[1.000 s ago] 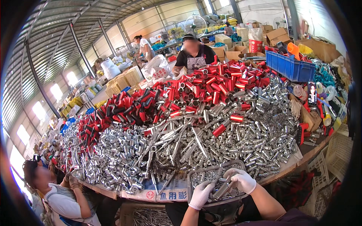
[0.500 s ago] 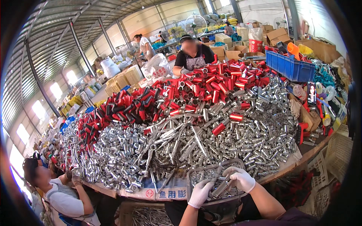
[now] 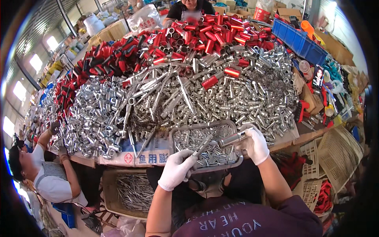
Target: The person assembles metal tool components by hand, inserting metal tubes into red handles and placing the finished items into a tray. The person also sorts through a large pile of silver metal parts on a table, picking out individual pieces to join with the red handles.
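Plainly, each white-gloved hand was closed on one part. The left hand (image 3: 176, 170) pinched a slim silver metal rod (image 3: 203, 145) by its lower end, its long axis slanting up and to the right, away from the grip. The right hand (image 3: 256, 144) was clamped on a short shiny metal tube (image 3: 232, 139), whose axis lay nearly level and pointed left out of the fist. The rod's free tip stood near the tube's open end, just to its left and apart from it. Both parts hung above the shallow grey tray (image 3: 172, 139) of small silver pieces, too many to count. One rod, one tube, one tray.
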Demonstrator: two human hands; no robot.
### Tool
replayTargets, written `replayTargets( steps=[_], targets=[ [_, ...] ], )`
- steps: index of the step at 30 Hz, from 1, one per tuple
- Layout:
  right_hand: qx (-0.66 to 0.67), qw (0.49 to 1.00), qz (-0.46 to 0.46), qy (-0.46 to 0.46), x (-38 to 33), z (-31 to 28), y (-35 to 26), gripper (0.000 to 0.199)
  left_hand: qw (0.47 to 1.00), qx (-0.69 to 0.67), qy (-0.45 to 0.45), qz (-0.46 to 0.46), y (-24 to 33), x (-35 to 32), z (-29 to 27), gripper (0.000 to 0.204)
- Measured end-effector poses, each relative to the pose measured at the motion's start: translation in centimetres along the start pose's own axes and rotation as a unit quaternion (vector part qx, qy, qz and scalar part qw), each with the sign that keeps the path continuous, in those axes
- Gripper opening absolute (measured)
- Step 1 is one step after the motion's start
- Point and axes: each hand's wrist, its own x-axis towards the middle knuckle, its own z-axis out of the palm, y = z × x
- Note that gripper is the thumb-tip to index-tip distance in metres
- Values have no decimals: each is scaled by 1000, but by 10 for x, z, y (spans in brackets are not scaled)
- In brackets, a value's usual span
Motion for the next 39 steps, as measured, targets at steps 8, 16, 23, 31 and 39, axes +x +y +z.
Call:
replayTargets(
  steps=[8,16,23,31,39],
  targets=[
    [9,999,39,-18,-12,0,-5,20,973,190,7,130,-2,-13,11,26],
    [-68,976,157,-131,-43,39,20,14,945,281,34,165,-26,-5,28,32],
    [-258,936,177,-164,-51,60,23,19,992,43,-121,-18,-20,-21,30,41],
    [-753,616,-194,-129,-1,73,55,16,993,-49,105,0,-45,-14,10,36],
    [-671,687,-264,-90,2,65,60,6,989,18,141,47,-47,-14,1,38]
  ],
)
